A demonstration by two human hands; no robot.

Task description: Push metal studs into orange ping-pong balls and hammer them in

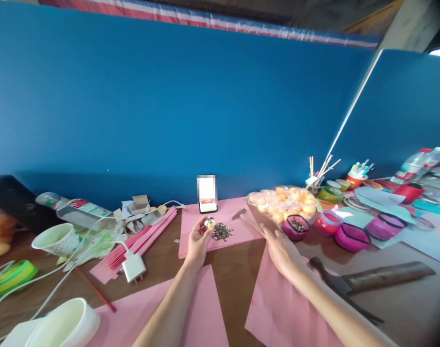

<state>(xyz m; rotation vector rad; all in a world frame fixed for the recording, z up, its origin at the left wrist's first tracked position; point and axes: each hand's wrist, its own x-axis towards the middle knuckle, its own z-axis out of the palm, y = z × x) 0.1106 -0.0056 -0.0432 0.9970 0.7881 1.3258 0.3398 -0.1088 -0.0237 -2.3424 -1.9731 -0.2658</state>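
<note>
My left hand (198,243) holds a small pale-orange ball (209,223) with shiny silver bits on its top between thumb and fingers. Right beside it, a heap of small shiny metal pieces (222,232) lies on pink paper (238,241); they look like tacks, but are too small to be sure. My right hand (279,248) is closed round the wooden handle of a small hammer (251,225), its grey metal head pointing toward the heap. Behind the ball, a phone (207,193) stands upright against the blue partition.
A clear bag of orange balls (287,202) and a purple container (296,226) of small pieces stand near my right hand. A larger hammer-like tool (389,277) lies at right. Left are a white charger (134,266), cables, a paper cup (57,239) and a white bowl (66,325).
</note>
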